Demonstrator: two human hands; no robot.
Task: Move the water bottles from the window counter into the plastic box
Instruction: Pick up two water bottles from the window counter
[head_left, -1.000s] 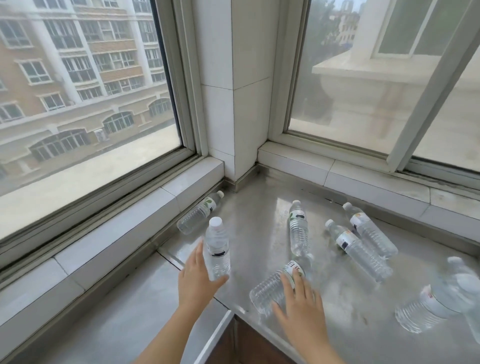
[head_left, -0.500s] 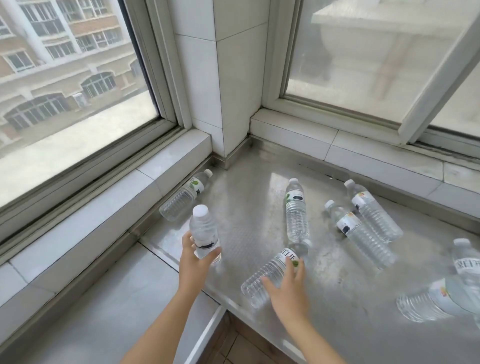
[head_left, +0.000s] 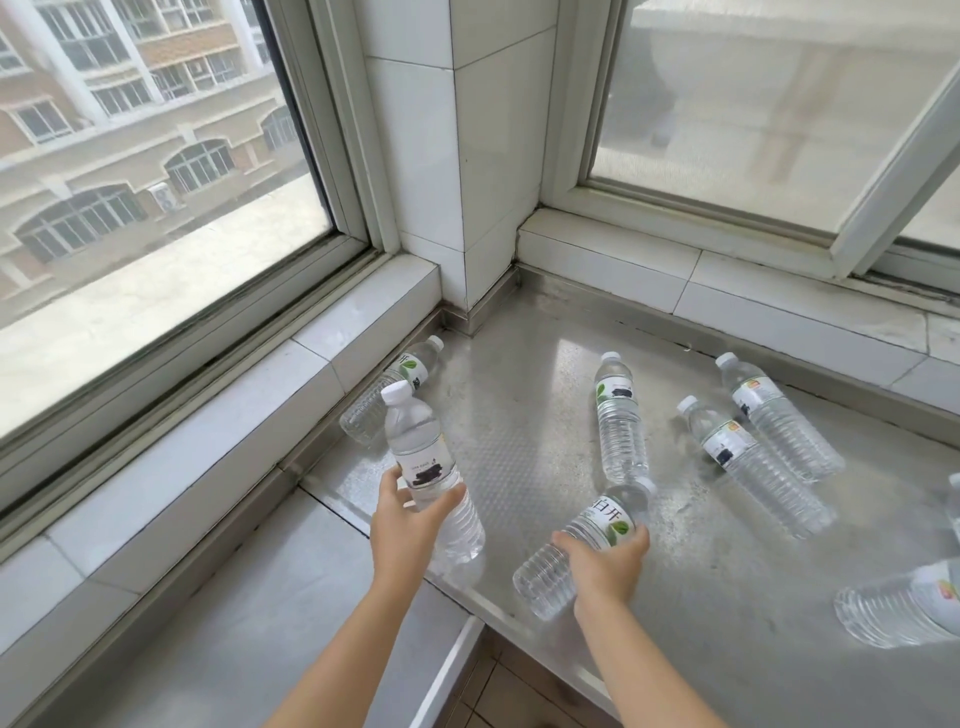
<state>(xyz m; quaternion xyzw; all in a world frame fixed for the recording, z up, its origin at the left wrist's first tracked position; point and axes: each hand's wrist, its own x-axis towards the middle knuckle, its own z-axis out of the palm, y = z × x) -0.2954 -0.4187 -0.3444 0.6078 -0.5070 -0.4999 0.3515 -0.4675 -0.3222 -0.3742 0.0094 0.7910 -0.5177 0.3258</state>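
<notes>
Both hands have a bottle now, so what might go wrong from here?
The left hand grips the upright bottle only low down, so it might tip. The right hand holds a lying bottle near the counter edge; if it slips, it may roll off.

Corner site: white tiled pillar (head_left: 457, 156) between two large windows (head_left: 156, 182). Tiled sills (head_left: 311, 374) below. Steel counter (head_left: 519, 415), daylight glare. Beige building (head_left: 104, 104) outside. Tiled floor (head_left: 498, 696) below.

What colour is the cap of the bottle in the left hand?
White. The cap tops the clear bottle that the left hand holds, seen in the head view.
</notes>
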